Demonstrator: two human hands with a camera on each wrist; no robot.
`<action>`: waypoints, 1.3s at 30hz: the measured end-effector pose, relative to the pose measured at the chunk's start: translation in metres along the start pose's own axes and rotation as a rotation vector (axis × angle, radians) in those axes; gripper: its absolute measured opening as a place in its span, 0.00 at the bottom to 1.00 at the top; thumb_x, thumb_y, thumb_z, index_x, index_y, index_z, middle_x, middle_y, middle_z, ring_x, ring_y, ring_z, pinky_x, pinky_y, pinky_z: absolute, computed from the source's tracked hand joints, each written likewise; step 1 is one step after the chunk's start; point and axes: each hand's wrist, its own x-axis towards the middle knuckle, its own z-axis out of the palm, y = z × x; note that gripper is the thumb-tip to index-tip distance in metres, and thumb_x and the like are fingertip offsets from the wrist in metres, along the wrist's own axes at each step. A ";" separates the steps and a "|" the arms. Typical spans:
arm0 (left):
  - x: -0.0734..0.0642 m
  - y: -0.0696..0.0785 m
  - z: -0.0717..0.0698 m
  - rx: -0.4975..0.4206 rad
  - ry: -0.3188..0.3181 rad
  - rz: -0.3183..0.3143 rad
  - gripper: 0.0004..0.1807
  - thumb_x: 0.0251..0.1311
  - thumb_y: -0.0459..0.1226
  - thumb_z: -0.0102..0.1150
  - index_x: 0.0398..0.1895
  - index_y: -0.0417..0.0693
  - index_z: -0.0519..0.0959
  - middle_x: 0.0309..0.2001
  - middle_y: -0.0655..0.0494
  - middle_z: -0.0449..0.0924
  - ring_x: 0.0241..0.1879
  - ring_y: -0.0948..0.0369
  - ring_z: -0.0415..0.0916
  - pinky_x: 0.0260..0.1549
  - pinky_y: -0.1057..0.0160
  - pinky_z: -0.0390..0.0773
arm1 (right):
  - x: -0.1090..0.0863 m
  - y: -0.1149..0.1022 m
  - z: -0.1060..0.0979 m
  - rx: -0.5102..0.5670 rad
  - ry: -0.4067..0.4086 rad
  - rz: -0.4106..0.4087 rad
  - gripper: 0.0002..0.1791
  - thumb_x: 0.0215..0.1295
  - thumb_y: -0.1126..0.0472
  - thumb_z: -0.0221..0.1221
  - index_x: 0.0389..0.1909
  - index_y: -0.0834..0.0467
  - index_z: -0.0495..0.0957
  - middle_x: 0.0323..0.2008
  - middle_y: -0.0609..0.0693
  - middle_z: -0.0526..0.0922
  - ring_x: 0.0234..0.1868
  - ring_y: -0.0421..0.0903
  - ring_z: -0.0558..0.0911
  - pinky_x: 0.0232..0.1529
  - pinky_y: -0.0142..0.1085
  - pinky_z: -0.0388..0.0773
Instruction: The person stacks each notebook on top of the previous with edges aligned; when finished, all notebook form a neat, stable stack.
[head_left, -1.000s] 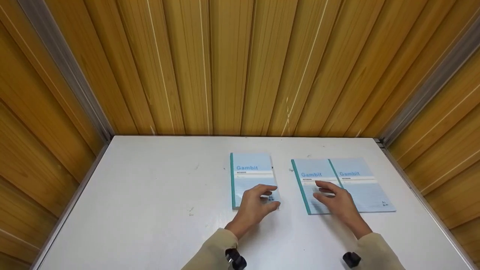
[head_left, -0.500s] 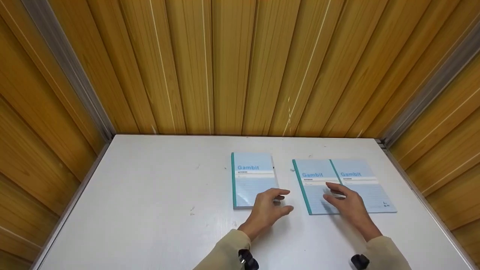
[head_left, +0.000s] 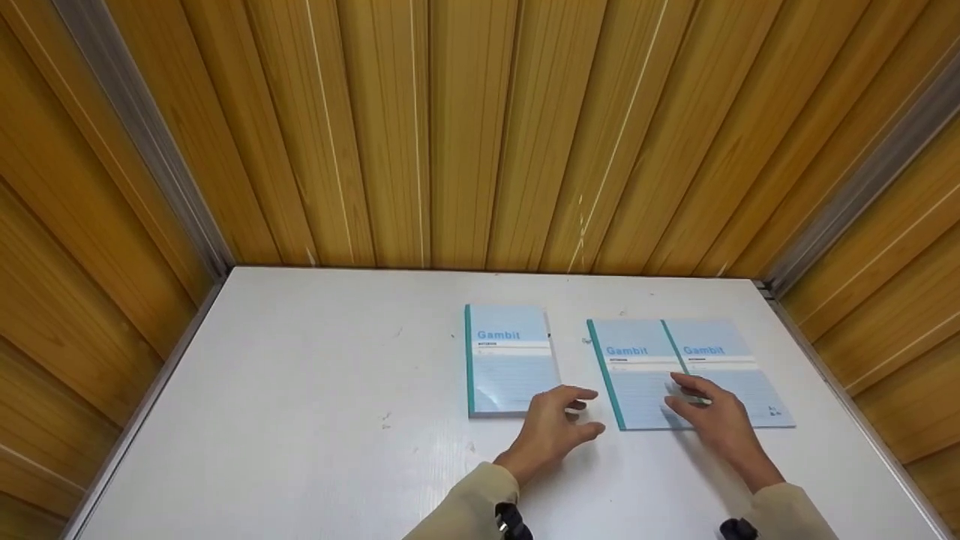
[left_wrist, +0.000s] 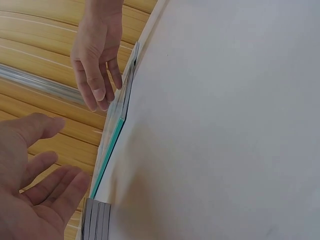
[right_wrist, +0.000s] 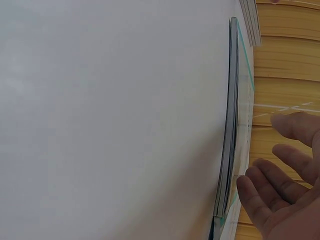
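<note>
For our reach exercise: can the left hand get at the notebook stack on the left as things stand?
Probably yes. The left hand is open beside the stack of notebooks, at its near right corner, with only bare table between.

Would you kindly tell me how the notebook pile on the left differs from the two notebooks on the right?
The left pile is stacked squarely several deep; the right notebooks are a thin pair, one overlapping the other sideways. The left hand is beside the pile; the right hand is over the pair. Both have pale blue Gambit covers with teal spines.
</note>
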 end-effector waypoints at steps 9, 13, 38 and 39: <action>0.003 -0.002 0.013 0.024 -0.027 0.014 0.22 0.58 0.30 0.78 0.56 0.36 0.86 0.54 0.49 0.87 0.51 0.58 0.85 0.48 0.70 0.83 | -0.002 0.010 -0.010 -0.011 -0.008 0.007 0.33 0.75 0.51 0.67 0.71 0.67 0.74 0.66 0.69 0.77 0.66 0.66 0.77 0.49 0.23 0.77; 0.004 -0.003 0.016 0.037 -0.034 0.003 0.22 0.57 0.31 0.78 0.56 0.37 0.86 0.54 0.50 0.87 0.50 0.61 0.84 0.47 0.70 0.82 | -0.002 0.014 -0.012 -0.006 -0.002 0.007 0.33 0.74 0.52 0.68 0.71 0.68 0.74 0.66 0.70 0.77 0.65 0.67 0.77 0.48 0.23 0.77; 0.015 -0.005 0.032 0.071 -0.059 -0.077 0.25 0.57 0.31 0.79 0.59 0.38 0.85 0.51 0.53 0.87 0.44 0.66 0.81 0.44 0.72 0.80 | -0.008 0.026 -0.011 -0.091 0.016 -0.001 0.29 0.72 0.53 0.69 0.67 0.66 0.79 0.63 0.67 0.81 0.62 0.65 0.80 0.47 0.22 0.73; 0.015 -0.005 0.033 0.074 -0.057 -0.076 0.25 0.57 0.31 0.78 0.59 0.38 0.85 0.51 0.53 0.87 0.44 0.66 0.82 0.44 0.72 0.80 | -0.008 0.026 -0.011 -0.099 0.015 -0.001 0.29 0.72 0.53 0.69 0.67 0.66 0.79 0.63 0.66 0.82 0.62 0.64 0.80 0.47 0.23 0.73</action>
